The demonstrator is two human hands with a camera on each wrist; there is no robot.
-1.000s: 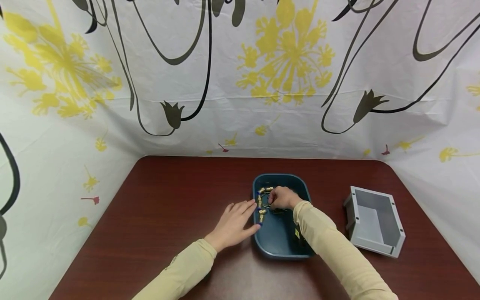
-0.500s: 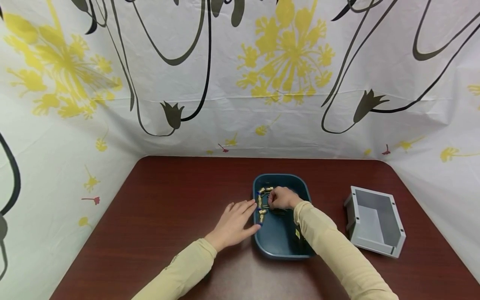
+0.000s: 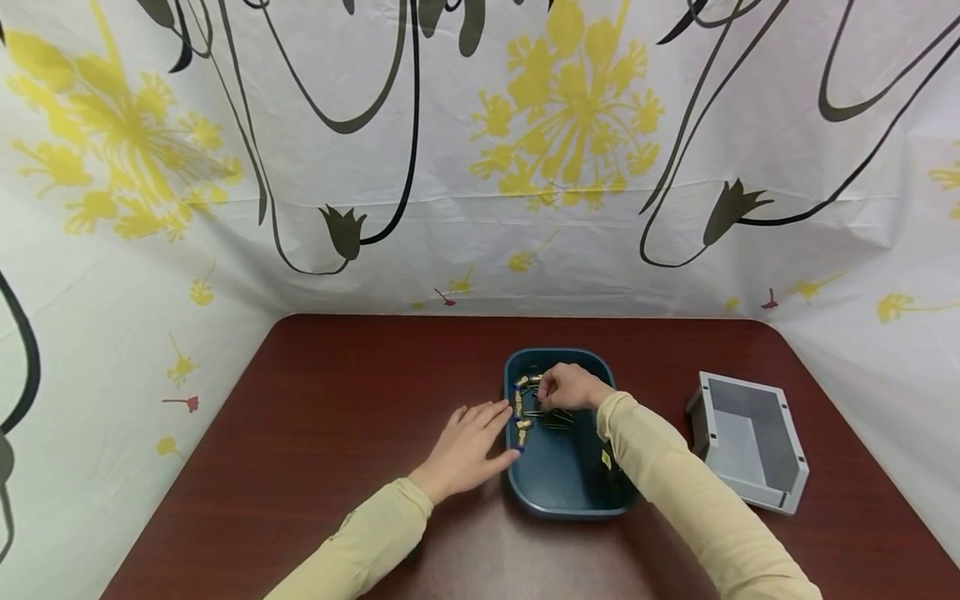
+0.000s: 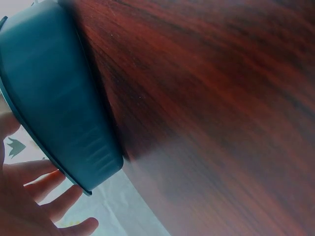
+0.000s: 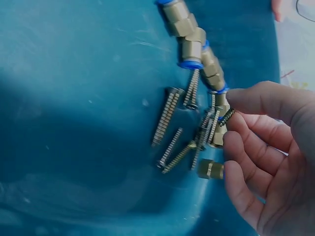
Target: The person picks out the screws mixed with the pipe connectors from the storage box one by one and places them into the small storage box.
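In the head view a blue plastic basin stands on the table. My left hand rests its spread fingers against the basin's left rim; the left wrist view shows the fingertips touching that rim from outside. Inside the basin, my right hand pinches a small dark screw between thumb and fingers, just over a loose heap. That heap has several long screws and several brass fittings with blue collars. The fittings lie along the basin's left wall, and one brass fitting is partly hidden by my fingers.
A grey open box stands to the right of the basin on the dark red-brown table. A dark item with a yellow label lies in the basin's right side, partly under my right forearm. A patterned cloth hangs behind the table.
My right hand has lifted slightly from the screws, and its forearm has shifted right, uncovering more of the heap and the yellow label. The left hand stays on the rim.
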